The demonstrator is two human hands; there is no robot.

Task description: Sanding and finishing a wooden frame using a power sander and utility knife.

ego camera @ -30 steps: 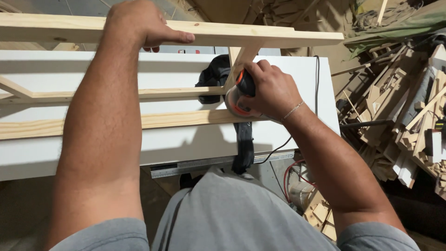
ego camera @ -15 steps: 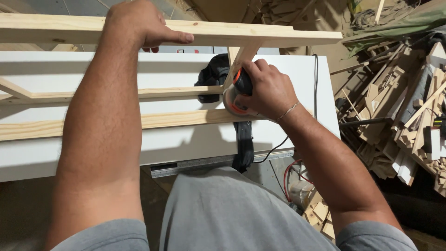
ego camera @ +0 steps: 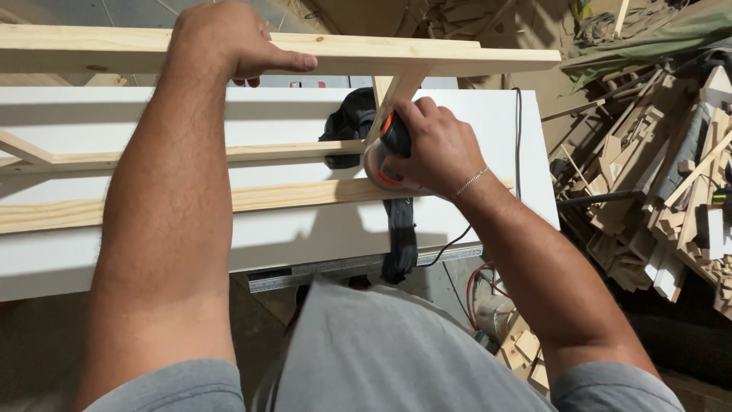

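A pale wooden frame of long slats lies across a white worktop [ego camera: 488,114]. My left hand [ego camera: 221,38] grips the frame's top rail [ego camera: 427,59] from above, thumb pointing right. My right hand [ego camera: 435,145] is wrapped around a black and orange hand sander [ego camera: 385,156], whose round pad presses against the short diagonal brace [ego camera: 396,90] under the top rail. Two lower slats [ego camera: 290,197] run left to right beneath the sander. The sander's dark body and dust bag [ego camera: 347,126] show behind the brace.
A black cable [ego camera: 518,122] runs along the worktop's right side and loops down at the front. A metal rail [ego camera: 335,271] lines the front edge. A heap of wood offcuts [ego camera: 656,198] fills the floor at the right. More scraps [ego camera: 526,351] lie below.
My right hand and the sander have shifted slightly along the brace. My left hand keeps its grip on the top rail.
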